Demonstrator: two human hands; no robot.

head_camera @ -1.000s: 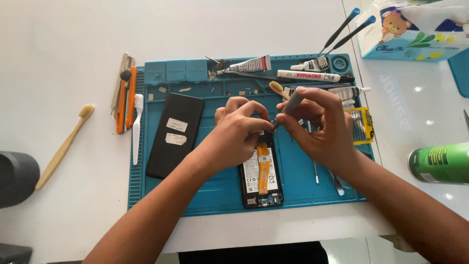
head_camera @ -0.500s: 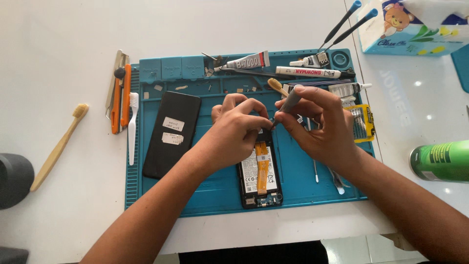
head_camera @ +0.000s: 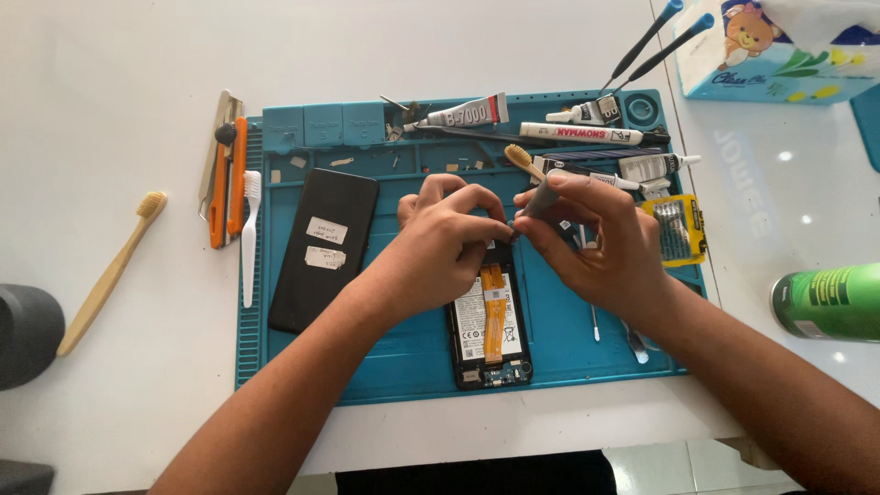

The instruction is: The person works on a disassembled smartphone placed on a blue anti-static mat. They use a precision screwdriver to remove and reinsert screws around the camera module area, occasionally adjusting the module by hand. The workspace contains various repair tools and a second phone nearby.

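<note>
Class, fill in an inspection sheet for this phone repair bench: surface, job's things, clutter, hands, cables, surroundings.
Surface: blue work mat on a white table.
Job's things: opened phone; grey tool.
Clutter: black back cover, glue tubes, bamboo toothbrush, yellow bit case.
Hands: left hand on the phone's top; right hand holds the tool.
Cables: orange flex ribbon inside the phone.
Surroundings: green can, tissue box.

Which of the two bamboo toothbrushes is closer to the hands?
The bamboo toothbrush on the blue mat, its bristle head just above the right hand. The other bamboo toothbrush lies far left on the white table, off the mat.
</note>
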